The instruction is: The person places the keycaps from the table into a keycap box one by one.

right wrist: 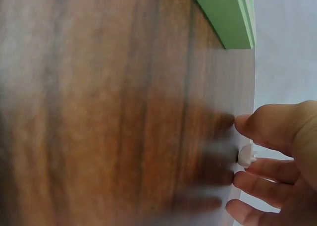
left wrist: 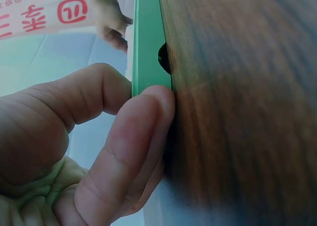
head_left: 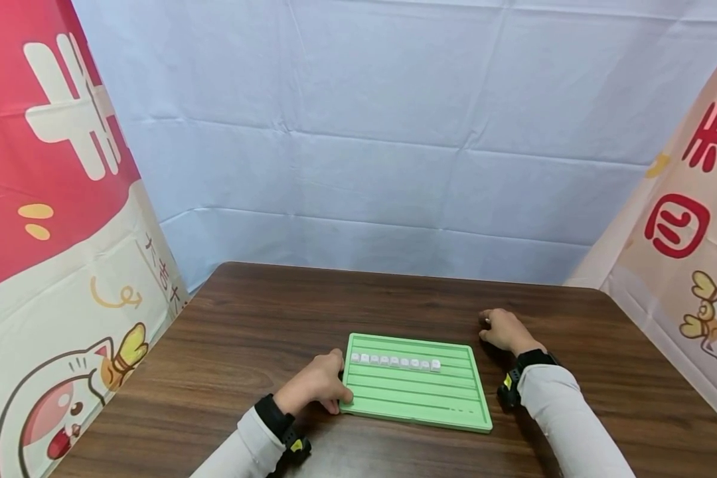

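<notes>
A shallow green keycap tray [head_left: 412, 401] with long ridges lies on the table, a row of white keycaps [head_left: 394, 362] across its upper part. At its left edge my left hand [head_left: 318, 380] holds the tray, thumb over the rim and fingers along the side wall [left wrist: 148, 47]. Beyond the tray's right side, my right hand [head_left: 506, 330] reaches down to the tabletop. A single white keycap [right wrist: 245, 155] rests there between its thumb and fingers, stem side outward. The thumb [right wrist: 265, 124] stands apart from that keycap, and the fingers are spread around its other side.
The brown wooden table [head_left: 245, 318] runs back to a pale blue cloth [head_left: 370, 166]. Printed cloths hang at the left [head_left: 66, 265] and right [head_left: 687, 285]. Each wrist wears a black strap with a small camera [head_left: 508, 388].
</notes>
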